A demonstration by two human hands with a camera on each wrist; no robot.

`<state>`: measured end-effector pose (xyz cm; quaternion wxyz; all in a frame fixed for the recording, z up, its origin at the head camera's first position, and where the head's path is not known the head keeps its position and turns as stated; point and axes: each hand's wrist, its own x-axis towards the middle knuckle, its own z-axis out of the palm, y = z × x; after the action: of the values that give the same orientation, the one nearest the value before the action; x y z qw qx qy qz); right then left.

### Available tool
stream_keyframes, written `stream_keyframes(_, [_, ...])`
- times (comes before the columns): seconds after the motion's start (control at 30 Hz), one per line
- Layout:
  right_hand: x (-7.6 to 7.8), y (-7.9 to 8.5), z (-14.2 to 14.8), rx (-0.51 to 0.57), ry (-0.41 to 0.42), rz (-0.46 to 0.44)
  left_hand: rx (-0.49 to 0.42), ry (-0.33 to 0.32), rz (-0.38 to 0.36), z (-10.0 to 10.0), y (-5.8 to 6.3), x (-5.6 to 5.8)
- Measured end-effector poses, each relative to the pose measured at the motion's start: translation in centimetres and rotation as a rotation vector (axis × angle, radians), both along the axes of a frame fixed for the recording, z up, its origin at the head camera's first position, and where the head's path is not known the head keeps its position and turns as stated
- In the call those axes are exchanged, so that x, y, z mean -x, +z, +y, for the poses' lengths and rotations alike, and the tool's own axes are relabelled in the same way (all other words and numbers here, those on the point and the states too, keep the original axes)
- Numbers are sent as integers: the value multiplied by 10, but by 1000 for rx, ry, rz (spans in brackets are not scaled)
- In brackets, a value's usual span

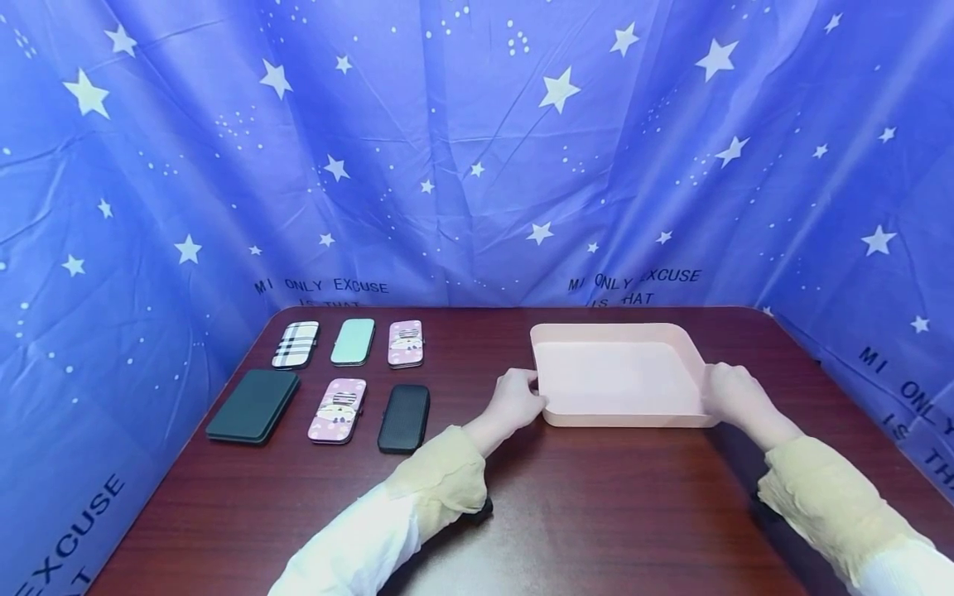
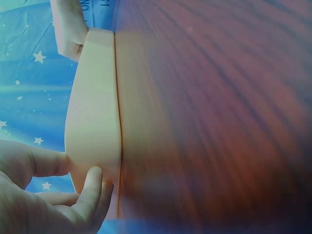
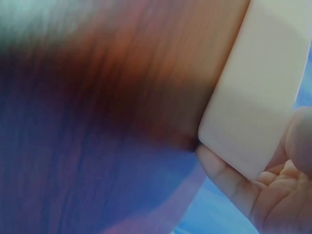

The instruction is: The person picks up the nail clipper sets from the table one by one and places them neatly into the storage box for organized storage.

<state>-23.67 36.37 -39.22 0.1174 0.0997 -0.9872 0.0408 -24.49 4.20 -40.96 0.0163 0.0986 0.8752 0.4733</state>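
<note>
A shallow pale pink tray (image 1: 619,381) with rounded corners sits on the right half of the dark red-brown table. My left hand (image 1: 514,401) grips its left wall near the front corner. In the left wrist view, the fingers (image 2: 90,195) press against the outside of the wall, with the thumb at the rim. On the opposite side my right hand (image 1: 738,396) holds the right wall near the front. The right wrist view has a finger (image 3: 226,178) along the outer face and the thumb by the rim. Nothing lies inside the tray.
Left on the wooden table (image 1: 596,513) lie two rows of flat cases: plaid (image 1: 295,344), mint (image 1: 353,342) and pink (image 1: 406,343) behind; dark green (image 1: 253,406), pink patterned (image 1: 337,411) and black (image 1: 404,419) in front. A starry blue curtain (image 1: 477,149) encloses the table.
</note>
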Motion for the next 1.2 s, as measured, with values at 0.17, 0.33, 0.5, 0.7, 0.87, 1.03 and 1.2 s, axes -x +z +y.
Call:
stream_keyframes(0.17, [-4,1,-8,3,17,13,28,-9,-4,-9,0,-3])
stream_keyframes(0.33, [-6,1,-13,15,15,6,24,-8,-19,-14,0,-6])
stream_keyframes(0.5, [-6,0,-15,47,3,-19,19,-24,-8,-19,3,-9])
stream_keyframes(0.7, [-5,-2,-20,70,1,-33,26,-34,4,-27,4,-10])
stream_keyframes(0.87, [-7,-1,-30,68,0,-34,3,-30,-12,-36,4,-10])
stream_keyframes(1.03, [-8,1,-38,70,-13,-48,-22,-18,-21,-43,3,-12])
stream_keyframes(1.2, [-8,0,-42,77,-11,-67,-17,-16,-20,-49,1,-13])
